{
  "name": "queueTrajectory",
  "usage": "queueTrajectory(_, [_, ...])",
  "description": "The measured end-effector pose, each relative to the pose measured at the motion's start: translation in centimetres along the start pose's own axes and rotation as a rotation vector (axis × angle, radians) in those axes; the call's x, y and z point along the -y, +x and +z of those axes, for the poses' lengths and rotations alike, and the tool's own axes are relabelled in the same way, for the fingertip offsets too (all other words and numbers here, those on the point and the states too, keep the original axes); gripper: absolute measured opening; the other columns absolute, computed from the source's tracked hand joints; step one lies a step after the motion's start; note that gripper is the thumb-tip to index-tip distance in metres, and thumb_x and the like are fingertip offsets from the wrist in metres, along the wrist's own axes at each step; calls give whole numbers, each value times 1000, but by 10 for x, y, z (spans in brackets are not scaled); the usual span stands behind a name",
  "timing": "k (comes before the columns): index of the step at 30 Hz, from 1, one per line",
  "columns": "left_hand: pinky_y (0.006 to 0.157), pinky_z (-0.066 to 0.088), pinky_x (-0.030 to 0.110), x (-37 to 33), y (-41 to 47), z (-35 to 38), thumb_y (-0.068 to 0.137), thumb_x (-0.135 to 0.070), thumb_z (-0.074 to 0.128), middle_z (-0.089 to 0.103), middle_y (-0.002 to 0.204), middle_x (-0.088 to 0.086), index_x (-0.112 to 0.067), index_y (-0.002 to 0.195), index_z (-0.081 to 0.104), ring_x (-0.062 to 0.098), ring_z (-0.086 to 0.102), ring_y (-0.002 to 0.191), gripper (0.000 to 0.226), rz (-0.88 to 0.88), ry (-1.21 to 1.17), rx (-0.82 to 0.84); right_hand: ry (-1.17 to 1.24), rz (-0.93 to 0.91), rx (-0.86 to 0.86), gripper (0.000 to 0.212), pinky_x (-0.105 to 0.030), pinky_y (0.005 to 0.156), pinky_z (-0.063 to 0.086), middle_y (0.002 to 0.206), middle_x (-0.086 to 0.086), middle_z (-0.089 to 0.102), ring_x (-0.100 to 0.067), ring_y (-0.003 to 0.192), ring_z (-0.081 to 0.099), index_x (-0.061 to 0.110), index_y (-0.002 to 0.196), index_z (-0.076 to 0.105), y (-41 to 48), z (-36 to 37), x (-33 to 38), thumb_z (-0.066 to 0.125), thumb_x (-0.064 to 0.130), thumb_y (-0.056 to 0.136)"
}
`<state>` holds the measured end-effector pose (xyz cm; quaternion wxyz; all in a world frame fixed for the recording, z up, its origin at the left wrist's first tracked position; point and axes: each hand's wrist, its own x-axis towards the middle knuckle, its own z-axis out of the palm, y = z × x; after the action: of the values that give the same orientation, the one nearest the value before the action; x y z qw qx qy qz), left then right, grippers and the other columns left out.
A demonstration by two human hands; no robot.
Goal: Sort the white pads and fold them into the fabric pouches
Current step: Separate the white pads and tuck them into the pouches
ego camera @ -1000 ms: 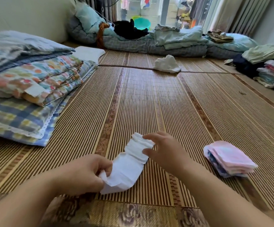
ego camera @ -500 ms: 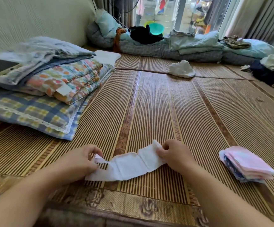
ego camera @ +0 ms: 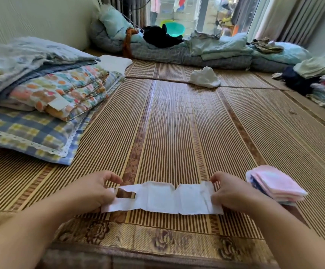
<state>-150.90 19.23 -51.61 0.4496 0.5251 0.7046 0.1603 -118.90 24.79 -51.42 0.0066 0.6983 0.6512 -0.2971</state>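
Pad (ego camera: 163, 199) now stretched flat btwn hands, was bunched a sec ago. L hand (ego camera: 91, 191) pinching its left end, R hand (ego camera: 233, 193) pinching right end. Pouches (ego camera: 276, 186) just right of R. Am readying to fold.

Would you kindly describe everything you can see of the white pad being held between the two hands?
The white pad is a long, thin strip of soft, paper-like or fabric-like material, stretched out flat, left to right, on the striped woven mat. Cross creases divide it into padded sections, and its upper edge dips in a notch near the middle. Near its left end, a rectangular gap shows the mat beneath. The left hand pinches the left end; the right hand grips the right end. It lies just left of the pink pouch stack, apart from it.
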Motion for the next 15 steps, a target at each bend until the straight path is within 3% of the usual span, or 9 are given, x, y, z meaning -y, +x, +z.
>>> queueTrajectory(2, [48, 41, 26, -2, 1, 3, 75, -13, 64, 70, 71, 2, -37, 95, 60, 11, 54, 50, 32, 4, 55, -11, -9, -105, -199, 26, -24, 58, 47, 88, 7, 60, -7, 73, 58, 27, 104, 56, 2, 3, -2, 61, 15, 81])
queueTrajectory(4, [48, 44, 24, -4, 1, 4, 75, -15, 65, 74, 75, 3, -37, 98, 60, 10, 58, 52, 32, 10, 24, 18, 75, -201, -369, 5, -24, 55, 45, 83, 6, 63, -6, 69, 56, 21, 86, 61, 2, 3, -3, 60, 20, 81])
queueTrajectory(5, [50, 46, 24, -4, 0, 4, 75, -17, 67, 75, 75, 1, -37, 99, 60, 9, 60, 53, 32, 9, -9, 40, 94, -218, -389, 7, -25, 53, 45, 76, 5, 64, -6, 64, 57, 20, 76, 62, 0, 3, -1, 62, 25, 80])
queueTrajectory(7, [51, 47, 22, -6, -2, 4, 75, -29, 71, 76, 74, -8, -39, 100, 60, 5, 64, 55, 29, 12, -16, 62, 74, -199, -317, 22, -25, 48, 41, 64, 5, 62, -7, 57, 56, 21, 65, 61, -3, 10, 2, 68, 37, 77])
queueTrajectory(9, [53, 47, 21, -8, -1, 6, 75, -39, 72, 76, 79, -12, -42, 97, 60, 3, 66, 61, 26, 19, 32, 28, -11, -172, -242, 23, -24, 49, 41, 63, 4, 61, -7, 57, 55, 20, 65, 60, -5, 20, 6, 70, 37, 77])
queueTrajectory(12, [55, 51, 22, -11, 1, 12, 78, -28, 73, 73, 84, -5, -39, 97, 61, 8, 69, 69, 26, 25, 85, -56, -82, -181, -290, 18, -24, 49, 38, 65, 3, 59, -9, 60, 54, 18, 65, 59, -2, 26, 5, 62, 27, 81])
queueTrajectory(15, [51, 52, 21, -12, 2, 11, 80, -16, 72, 71, 85, 1, -36, 94, 62, 13, 71, 67, 27, 20, 26, -100, 32, -131, -251, 19, -26, 49, 36, 66, 1, 61, -11, 58, 54, 14, 69, 65, -2, 16, -2, 59, 25, 84])
